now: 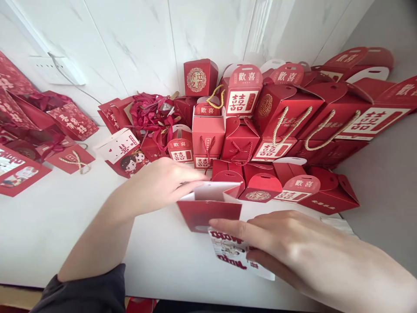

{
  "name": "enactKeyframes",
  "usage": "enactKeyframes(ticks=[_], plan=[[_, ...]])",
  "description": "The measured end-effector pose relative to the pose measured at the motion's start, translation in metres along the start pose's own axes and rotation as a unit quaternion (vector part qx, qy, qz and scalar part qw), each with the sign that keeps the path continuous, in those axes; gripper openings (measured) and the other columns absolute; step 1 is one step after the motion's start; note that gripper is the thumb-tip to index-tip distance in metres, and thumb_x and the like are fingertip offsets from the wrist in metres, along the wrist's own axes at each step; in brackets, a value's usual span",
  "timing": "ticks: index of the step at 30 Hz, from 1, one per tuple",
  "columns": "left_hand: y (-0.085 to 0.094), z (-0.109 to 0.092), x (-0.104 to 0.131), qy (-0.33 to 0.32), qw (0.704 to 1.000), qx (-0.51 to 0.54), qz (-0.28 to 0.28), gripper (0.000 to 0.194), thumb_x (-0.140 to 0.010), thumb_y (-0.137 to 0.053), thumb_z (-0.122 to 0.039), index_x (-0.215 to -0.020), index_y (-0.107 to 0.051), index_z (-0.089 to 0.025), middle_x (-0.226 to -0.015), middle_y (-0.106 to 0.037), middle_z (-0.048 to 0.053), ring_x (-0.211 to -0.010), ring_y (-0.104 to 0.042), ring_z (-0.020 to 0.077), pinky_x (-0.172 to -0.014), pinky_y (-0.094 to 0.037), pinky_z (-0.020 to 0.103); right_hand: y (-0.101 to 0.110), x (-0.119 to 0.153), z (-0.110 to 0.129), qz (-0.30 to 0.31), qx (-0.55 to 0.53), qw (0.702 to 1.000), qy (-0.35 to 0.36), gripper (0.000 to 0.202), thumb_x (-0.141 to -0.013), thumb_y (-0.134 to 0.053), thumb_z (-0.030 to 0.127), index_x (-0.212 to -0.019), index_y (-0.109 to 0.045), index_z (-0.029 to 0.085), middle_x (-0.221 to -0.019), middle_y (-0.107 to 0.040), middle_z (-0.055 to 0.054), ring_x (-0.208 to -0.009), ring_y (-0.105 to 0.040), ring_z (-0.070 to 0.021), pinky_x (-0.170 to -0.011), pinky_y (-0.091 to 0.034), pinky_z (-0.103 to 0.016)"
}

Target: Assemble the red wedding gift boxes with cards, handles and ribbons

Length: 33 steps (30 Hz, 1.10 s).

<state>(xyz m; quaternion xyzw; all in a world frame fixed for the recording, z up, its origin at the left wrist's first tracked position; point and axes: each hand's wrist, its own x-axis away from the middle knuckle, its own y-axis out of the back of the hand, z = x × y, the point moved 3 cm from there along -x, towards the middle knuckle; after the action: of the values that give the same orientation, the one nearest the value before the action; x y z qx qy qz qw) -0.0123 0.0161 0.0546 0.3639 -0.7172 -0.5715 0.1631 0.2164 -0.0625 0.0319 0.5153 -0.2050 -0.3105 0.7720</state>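
Note:
A red paper gift bag (211, 215) stands on the white table with its mouth open, showing a white inside. My left hand (163, 182) grips the bag's rim at the left and back; some of its fingertips are hidden. In front of the bag, my right hand (283, 234) holds a white card (230, 250) with red characters and a small picture, pinched at its right part. The index finger of that hand stretches left toward the bag's front face; whether it touches I cannot tell.
Stacked red gift boxes (286, 117) fill the table's back right, some with rope handles. Dark-red ribbons (151, 113) lie heaped behind my left hand. A cartoon-printed bag (125, 152) leans nearby. More red bags (73, 119) stand at left, below a wall socket (57, 69).

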Motion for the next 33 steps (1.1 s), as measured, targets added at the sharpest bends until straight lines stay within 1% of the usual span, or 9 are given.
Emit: enactKeyframes(ticks=[3, 6, 11, 16, 18, 20, 23, 29, 33], plan=[[-0.019, 0.003, -0.016, -0.013, 0.996, 0.063, 0.058, 0.032, -0.093, -0.054, -0.046, -0.112, -0.070, -0.026, -0.107, -0.073, 0.001, -0.093, -0.069, 0.0181, -0.077, -0.048, 0.024, -0.001, -0.002, -0.011, -0.007, 0.018, 0.999, -0.037, 0.056, -0.095, -0.049, 0.014, -0.144, -0.041, 0.039, -0.114, -0.071, -0.002, -0.090, -0.068, -0.0190, -0.067, -0.046, -0.024], [-0.032, 0.009, -0.025, -0.014, 0.993, 0.068, 0.092, 0.042, -0.080, -0.069, -0.050, -0.112, -0.068, -0.023, -0.104, -0.073, 0.004, -0.091, -0.068, 0.0219, -0.073, -0.049, 0.026, -0.001, -0.009, -0.024, 0.000, 0.042, 0.997, -0.068, 0.051, -0.091, -0.051, 0.013, -0.139, -0.048, 0.031, -0.108, -0.072, -0.006, -0.083, -0.068, -0.0200, -0.067, -0.047, -0.026], [-0.041, 0.017, -0.033, -0.004, 0.992, 0.102, 0.072, 0.023, -0.084, -0.061, -0.036, -0.098, -0.071, -0.020, -0.086, -0.072, 0.003, -0.075, -0.066, 0.0185, -0.073, -0.050, 0.028, 0.011, -0.008, -0.045, -0.005, 0.019, 0.991, -0.129, 0.040, -0.090, -0.052, 0.018, -0.130, -0.051, 0.022, -0.076, -0.069, -0.003, -0.064, -0.063, -0.0179, -0.057, -0.042, -0.025], [-0.046, 0.016, -0.037, 0.025, 0.993, 0.105, 0.046, 0.026, -0.081, -0.063, -0.037, -0.099, -0.068, -0.019, -0.085, -0.071, 0.003, -0.074, -0.065, 0.0186, -0.072, -0.050, 0.028, 0.026, -0.007, -0.065, -0.043, -0.014, 0.979, -0.197, 0.061, -0.089, -0.056, 0.031, -0.145, -0.034, 0.021, -0.069, -0.063, 0.002, -0.055, -0.058, -0.0151, -0.050, -0.037, -0.023], [-0.052, 0.014, -0.038, 0.029, 0.991, 0.123, 0.034, 0.031, -0.080, -0.065, -0.040, -0.103, -0.066, -0.020, -0.090, -0.072, 0.003, -0.076, -0.066, 0.0189, -0.072, -0.051, 0.028, 0.024, -0.012, -0.071, -0.025, 0.008, 0.974, -0.226, 0.044, -0.088, -0.057, 0.033, -0.130, -0.052, 0.021, -0.070, -0.063, 0.001, -0.052, -0.055, -0.0136, -0.047, -0.032, -0.023], [-0.060, 0.012, -0.040, 0.034, 0.988, 0.146, 0.026, 0.034, -0.082, -0.065, -0.043, -0.107, -0.066, -0.020, -0.097, -0.073, 0.004, -0.077, -0.067, 0.0187, -0.069, -0.052, 0.028, 0.021, -0.018, -0.074, -0.011, 0.036, 0.973, -0.230, 0.018, -0.088, -0.055, 0.032, -0.096, -0.065, 0.020, -0.068, -0.061, -0.001, -0.052, -0.052, -0.0126, -0.045, -0.027, -0.024], [-0.070, 0.014, -0.043, 0.027, 0.982, 0.184, 0.013, 0.036, -0.088, -0.060, -0.043, -0.115, -0.067, -0.020, -0.109, -0.073, 0.005, -0.085, -0.070, 0.0192, -0.071, -0.055, 0.027, 0.018, -0.025, -0.074, -0.022, 0.060, 0.975, -0.214, 0.022, -0.088, -0.051, 0.027, -0.068, -0.056, 0.019, -0.062, -0.058, 0.000, -0.051, -0.047, -0.0113, -0.046, -0.024, -0.024], [-0.072, 0.018, -0.046, -0.129, 0.973, 0.192, -0.012, 0.032, -0.091, -0.059, -0.031, -0.121, -0.069, -0.029, -0.125, -0.068, 0.001, -0.115, -0.065, 0.0202, -0.101, -0.051, 0.032, 0.020, -0.027, -0.075, -0.019, 0.034, 0.978, -0.203, 0.021, -0.085, -0.054, 0.023, -0.064, -0.048, 0.019, -0.059, -0.054, 0.003, -0.048, -0.042, -0.0092, -0.047, -0.023, -0.023], [-0.073, 0.017, -0.047, -0.106, 0.971, 0.212, -0.022, 0.025, -0.092, -0.058, -0.032, -0.109, -0.076, -0.027, -0.115, -0.073, 0.003, -0.109, -0.068, 0.0204, -0.097, -0.054, 0.032, 0.021, -0.027, -0.078, -0.019, -0.007, 0.978, -0.207, 0.009, -0.083, -0.056, 0.024, -0.075, -0.053, 0.020, -0.064, -0.057, 0.003, -0.050, -0.045, -0.0094, -0.046, -0.026, -0.022]])
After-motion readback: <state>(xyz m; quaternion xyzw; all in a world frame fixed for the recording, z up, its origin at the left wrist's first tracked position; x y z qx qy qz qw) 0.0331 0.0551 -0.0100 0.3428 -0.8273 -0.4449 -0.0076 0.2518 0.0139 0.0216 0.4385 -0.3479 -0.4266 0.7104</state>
